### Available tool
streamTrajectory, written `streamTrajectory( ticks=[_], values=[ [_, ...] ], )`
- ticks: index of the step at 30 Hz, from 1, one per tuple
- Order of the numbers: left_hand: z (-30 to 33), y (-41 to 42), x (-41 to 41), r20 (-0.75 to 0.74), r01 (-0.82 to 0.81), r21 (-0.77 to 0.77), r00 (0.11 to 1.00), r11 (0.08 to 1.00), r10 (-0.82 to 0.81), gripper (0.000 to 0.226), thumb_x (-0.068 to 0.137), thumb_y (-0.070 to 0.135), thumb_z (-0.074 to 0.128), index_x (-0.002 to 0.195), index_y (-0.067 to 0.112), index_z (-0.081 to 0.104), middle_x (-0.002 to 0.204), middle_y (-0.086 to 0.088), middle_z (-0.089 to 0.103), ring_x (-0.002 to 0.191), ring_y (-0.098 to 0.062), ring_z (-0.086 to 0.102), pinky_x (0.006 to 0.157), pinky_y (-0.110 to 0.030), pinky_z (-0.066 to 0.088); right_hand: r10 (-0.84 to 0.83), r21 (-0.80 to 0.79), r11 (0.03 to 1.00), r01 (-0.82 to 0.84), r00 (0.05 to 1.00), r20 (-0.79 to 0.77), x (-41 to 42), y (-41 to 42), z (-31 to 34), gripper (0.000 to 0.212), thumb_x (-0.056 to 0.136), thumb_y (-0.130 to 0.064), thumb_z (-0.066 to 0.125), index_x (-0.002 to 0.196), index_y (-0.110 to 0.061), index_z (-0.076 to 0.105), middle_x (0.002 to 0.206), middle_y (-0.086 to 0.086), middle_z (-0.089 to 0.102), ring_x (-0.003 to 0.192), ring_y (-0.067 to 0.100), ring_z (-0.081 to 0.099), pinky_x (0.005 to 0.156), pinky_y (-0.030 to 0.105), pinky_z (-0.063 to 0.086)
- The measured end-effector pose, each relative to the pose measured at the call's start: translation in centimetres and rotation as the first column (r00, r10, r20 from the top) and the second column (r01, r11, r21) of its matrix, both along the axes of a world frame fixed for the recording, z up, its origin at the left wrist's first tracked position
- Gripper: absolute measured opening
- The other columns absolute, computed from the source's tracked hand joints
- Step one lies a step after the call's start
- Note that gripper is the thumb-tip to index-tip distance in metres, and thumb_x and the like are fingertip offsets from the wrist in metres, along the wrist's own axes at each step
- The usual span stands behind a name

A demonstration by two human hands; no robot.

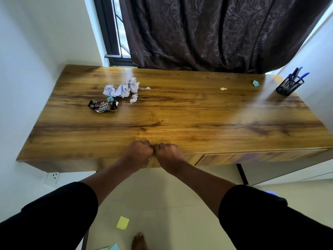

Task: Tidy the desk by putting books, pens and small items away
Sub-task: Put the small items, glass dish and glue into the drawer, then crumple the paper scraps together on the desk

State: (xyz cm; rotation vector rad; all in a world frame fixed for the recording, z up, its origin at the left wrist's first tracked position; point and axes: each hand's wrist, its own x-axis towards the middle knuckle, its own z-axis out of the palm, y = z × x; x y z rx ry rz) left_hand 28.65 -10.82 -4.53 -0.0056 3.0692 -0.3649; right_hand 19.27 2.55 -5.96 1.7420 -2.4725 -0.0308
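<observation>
The left hand (138, 150) and right hand (168, 153) sit knuckle to knuckle, fingers curled over the near edge of the wood-grain desk (180, 120). Whether they grip a drawer front I cannot tell. Beyond and left of them lie crumpled white paper (122, 89) and a dark snack wrapper (103, 106), probably the remaining litter. Far right stands a black mesh pen holder (289, 86), pens already inside.

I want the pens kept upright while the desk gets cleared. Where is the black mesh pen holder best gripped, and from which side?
Grip the mesh pen holder round its lower wall, from its near, open side. Pens jut from the top, blocking a grasp from above, and the wall is close behind it.
</observation>
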Motion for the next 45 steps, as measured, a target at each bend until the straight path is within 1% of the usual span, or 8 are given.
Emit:
streamTrajectory(
  ticks=[13,18,24,31,35,39,42,45],
  values=[
    [-0.8,0.4,0.5,-0.063,-0.029,-0.036,0.998,0.999,0.027,0.031,0.045,0.004,0.089,0.065,0.013,0.067,0.058,-0.009,0.056,0.041,-0.022,0.051,0.038,-0.025,0.035,-0.095,-0.012,0.995,0.095,0.995,0.014,0.6,0.0,-0.4,0.031,0.067,-0.015,0.086,0.090,-0.021,0.065,0.074,-0.001,0.067,0.054,0.018,0.063,0.044,0.026,0.044],
    [-0.6,-0.5,0.2,-0.014,-0.004,-0.010,1.000,1.000,0.004,0.029,0.048,0.022,0.091,0.063,0.017,0.067,0.060,-0.006,0.058,0.041,-0.022,0.053,0.039,-0.025,0.035,-0.094,0.013,0.996,0.094,0.995,0.036,0.7,0.2,0.6,0.026,0.072,-0.018,0.081,0.093,-0.021,0.066,0.077,-0.001,0.067,0.056,0.018,0.063,0.045,0.025,0.041],
    [1.8,-1.2,-1.1,0.050,0.027,0.091,0.998,0.995,-0.032,0.024,0.080,0.039,0.056,0.076,0.020,0.068,0.073,-0.003,0.064,0.063,-0.025,0.061,0.055,-0.029,0.033,-0.082,0.068,0.995,0.074,0.989,0.119,0.5,-0.4,2.1,0.021,0.083,-0.024,0.065,0.102,-0.016,0.065,0.091,0.005,0.070,0.073,0.026,0.068,0.055,0.030,0.043],
    [1.7,-3.3,-3.4,-0.018,-0.236,0.304,0.967,0.923,0.253,0.040,0.075,0.047,0.049,0.083,0.014,0.070,0.082,-0.007,0.072,0.078,-0.031,0.070,0.061,-0.030,0.050,-0.082,0.126,0.990,0.056,0.974,0.212,-4.0,-4.5,4.5,0.033,0.093,-0.039,0.058,0.117,-0.016,0.062,0.113,0.010,0.070,0.102,0.036,0.068,0.076,0.038,0.051],
    [2.0,-5.7,-4.2,-0.056,-0.500,0.447,0.812,0.742,0.581,0.035,0.086,0.050,0.052,0.080,0.022,0.072,0.082,0.000,0.074,0.079,-0.022,0.070,0.061,-0.030,0.047,-0.048,0.082,0.996,0.028,0.965,0.257,-8.3,-8.0,5.4,0.023,0.097,-0.027,0.052,0.114,-0.015,0.060,0.112,0.014,0.068,0.103,0.039,0.066,0.069,0.038,0.043],
    [3.3,-8.5,-5.3,0.057,-0.625,0.663,0.591,0.412,0.805,0.027,0.085,0.048,0.057,0.086,0.028,0.075,0.085,0.011,0.074,0.083,-0.014,0.068,0.070,-0.030,0.055,0.016,0.093,0.995,-0.040,0.970,0.243,-12.2,-12.5,6.5,0.030,0.097,-0.025,0.056,0.126,-0.016,0.058,0.123,0.011,0.065,0.112,0.035,0.063,0.080,0.040,0.052],
    [3.4,-9.3,-5.8,0.136,-0.586,0.790,0.456,0.182,0.880,0.013,0.092,0.035,0.065,0.090,0.026,0.074,0.092,0.011,0.073,0.083,-0.013,0.068,0.076,-0.033,0.056,0.095,0.068,0.991,-0.114,0.967,0.236,-14.6,-15.7,6.4,0.043,0.097,-0.025,0.057,0.140,-0.022,0.055,0.131,0.009,0.063,0.118,0.033,0.061,0.086,0.040,0.054],
    [2.9,-9.4,-6.2,0.294,-0.296,0.930,0.247,-0.217,0.923,0.004,0.094,0.029,0.072,0.096,0.026,0.070,0.097,-0.002,0.074,0.087,-0.022,0.073,0.081,-0.049,0.063,0.188,0.005,0.980,-0.199,0.934,0.303,-16.7,-18.6,5.6,0.048,0.098,-0.018,0.058,0.146,-0.025,0.055,0.142,0.007,0.060,0.125,0.033,0.059,0.090,0.042,0.054]
  ],
)
